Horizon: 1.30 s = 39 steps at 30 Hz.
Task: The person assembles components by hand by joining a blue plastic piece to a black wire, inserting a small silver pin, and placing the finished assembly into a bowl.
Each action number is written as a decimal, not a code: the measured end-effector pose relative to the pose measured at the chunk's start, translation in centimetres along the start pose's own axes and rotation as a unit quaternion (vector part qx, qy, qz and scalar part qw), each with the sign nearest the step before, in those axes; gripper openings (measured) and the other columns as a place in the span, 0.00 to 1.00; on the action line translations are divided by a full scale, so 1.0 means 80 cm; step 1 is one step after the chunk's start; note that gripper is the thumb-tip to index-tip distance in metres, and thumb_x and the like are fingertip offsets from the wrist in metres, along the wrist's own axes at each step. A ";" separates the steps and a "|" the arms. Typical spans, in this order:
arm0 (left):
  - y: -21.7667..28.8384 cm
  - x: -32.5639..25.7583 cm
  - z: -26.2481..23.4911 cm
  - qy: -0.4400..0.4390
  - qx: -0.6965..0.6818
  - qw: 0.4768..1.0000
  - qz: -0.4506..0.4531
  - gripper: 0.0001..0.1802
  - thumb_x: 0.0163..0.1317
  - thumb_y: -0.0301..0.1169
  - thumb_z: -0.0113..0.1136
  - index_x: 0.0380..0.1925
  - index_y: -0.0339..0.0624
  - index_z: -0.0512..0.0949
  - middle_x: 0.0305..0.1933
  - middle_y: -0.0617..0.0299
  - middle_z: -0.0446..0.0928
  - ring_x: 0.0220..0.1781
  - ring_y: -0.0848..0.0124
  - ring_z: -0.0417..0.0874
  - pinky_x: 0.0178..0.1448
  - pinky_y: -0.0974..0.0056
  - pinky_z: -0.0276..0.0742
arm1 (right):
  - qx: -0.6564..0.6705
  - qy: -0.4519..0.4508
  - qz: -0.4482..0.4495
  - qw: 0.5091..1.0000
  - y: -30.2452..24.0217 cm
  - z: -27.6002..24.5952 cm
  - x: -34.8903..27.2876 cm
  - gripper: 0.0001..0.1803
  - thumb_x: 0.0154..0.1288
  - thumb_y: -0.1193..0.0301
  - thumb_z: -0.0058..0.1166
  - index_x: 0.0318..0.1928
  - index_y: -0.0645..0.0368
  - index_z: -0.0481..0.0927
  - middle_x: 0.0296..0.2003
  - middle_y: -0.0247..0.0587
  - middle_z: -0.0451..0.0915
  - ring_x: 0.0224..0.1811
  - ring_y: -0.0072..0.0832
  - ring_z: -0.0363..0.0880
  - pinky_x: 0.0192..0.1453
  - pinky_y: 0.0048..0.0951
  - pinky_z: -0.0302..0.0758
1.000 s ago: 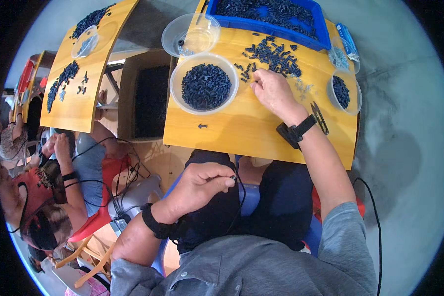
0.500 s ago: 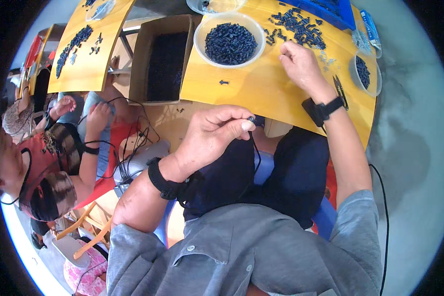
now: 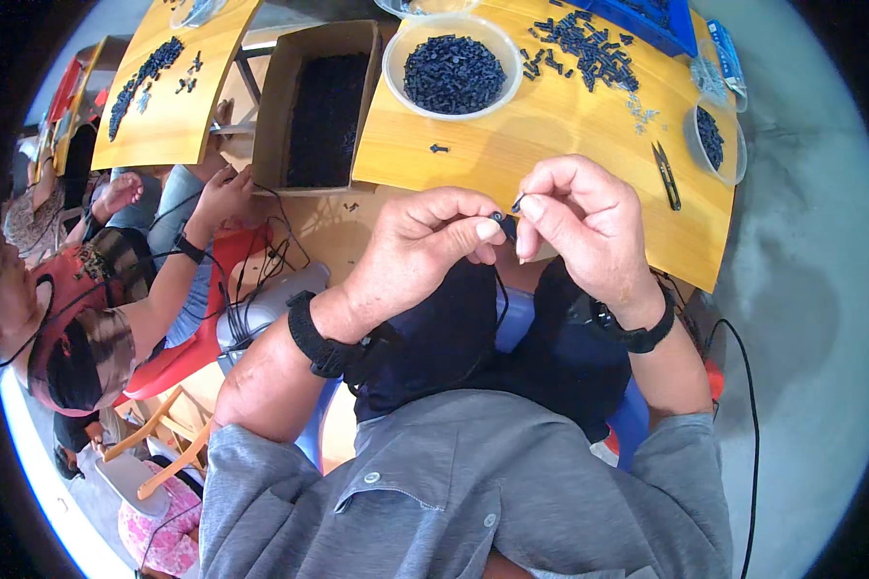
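Observation:
Over my lap, just off the table's near edge, my two hands meet. My left hand (image 3: 425, 241) pinches a small black plastic part (image 3: 497, 218) between thumb and forefinger; most of it is covered by the fingers. Close beside it, my right hand (image 3: 584, 227) is closed in a pinch on a tiny dark piece (image 3: 518, 205), too small to name. The two pieces are nearly touching. Ahead on the yellow table (image 3: 550, 130) stands a clear round tub (image 3: 392, 82) filled with small black parts, and a loose pile of such parts (image 3: 589, 53) lies right of it.
Black thread snips (image 3: 666, 177) lie at the table's right, near a small clear cup (image 3: 734, 145) of black parts. A blue bin (image 3: 681, 37) stands behind. Left of the table is a cardboard box (image 3: 270, 116). A person (image 3: 87, 318) sits at another table on the left.
My right hand has come back from the pile of black parts to my left hand, now pinching a tiny piece. My left hand has stayed nearly in place.

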State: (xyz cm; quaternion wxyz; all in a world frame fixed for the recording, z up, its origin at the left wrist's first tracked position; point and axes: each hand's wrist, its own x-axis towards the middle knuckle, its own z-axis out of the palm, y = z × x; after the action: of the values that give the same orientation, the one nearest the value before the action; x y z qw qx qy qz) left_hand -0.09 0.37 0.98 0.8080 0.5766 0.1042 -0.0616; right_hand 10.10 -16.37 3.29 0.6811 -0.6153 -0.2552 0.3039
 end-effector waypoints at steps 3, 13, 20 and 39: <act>-0.001 0.000 0.000 -0.003 -0.008 1.000 0.008 0.09 0.65 0.28 0.57 0.41 0.34 0.79 0.34 0.63 0.80 0.34 0.78 0.79 0.41 0.71 0.78 | 0.027 0.007 0.001 1.000 0.003 0.006 -0.001 0.03 0.65 0.80 0.50 0.39 0.65 0.74 0.28 0.32 0.76 0.25 0.15 0.76 0.28 0.17 0.75; -0.001 0.001 -0.003 -0.015 0.014 1.000 0.002 0.08 0.66 0.26 0.55 0.41 0.35 0.79 0.32 0.63 0.81 0.33 0.78 0.80 0.40 0.72 0.77 | -0.025 -0.008 0.019 0.999 0.008 0.002 0.001 0.06 0.65 0.80 0.49 0.41 0.68 0.77 0.28 0.35 0.78 0.25 0.16 0.77 0.30 0.18 0.75; 0.000 0.002 -0.003 -0.013 0.005 1.000 -0.006 0.08 0.66 0.26 0.55 0.41 0.35 0.79 0.33 0.63 0.81 0.33 0.78 0.80 0.40 0.72 0.77 | -0.038 -0.026 -0.010 0.999 0.010 -0.002 0.000 0.05 0.65 0.81 0.49 0.40 0.68 0.77 0.30 0.36 0.77 0.27 0.17 0.77 0.32 0.18 0.75; 0.005 0.002 -0.003 -0.034 -0.022 0.998 -0.047 0.07 0.66 0.26 0.54 0.38 0.34 0.79 0.32 0.60 0.81 0.31 0.75 0.81 0.38 0.70 0.79 | -0.164 -0.066 -0.121 0.977 0.003 -0.004 0.010 0.05 0.58 0.83 0.53 0.36 0.66 0.80 0.30 0.42 0.78 0.26 0.26 0.78 0.30 0.24 0.74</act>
State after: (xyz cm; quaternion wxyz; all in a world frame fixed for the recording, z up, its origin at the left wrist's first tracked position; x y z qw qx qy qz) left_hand 0.15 0.75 1.22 0.8200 0.5505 0.1048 -0.1164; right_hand 10.85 -16.02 2.96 0.5841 -0.6616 -0.4191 0.2131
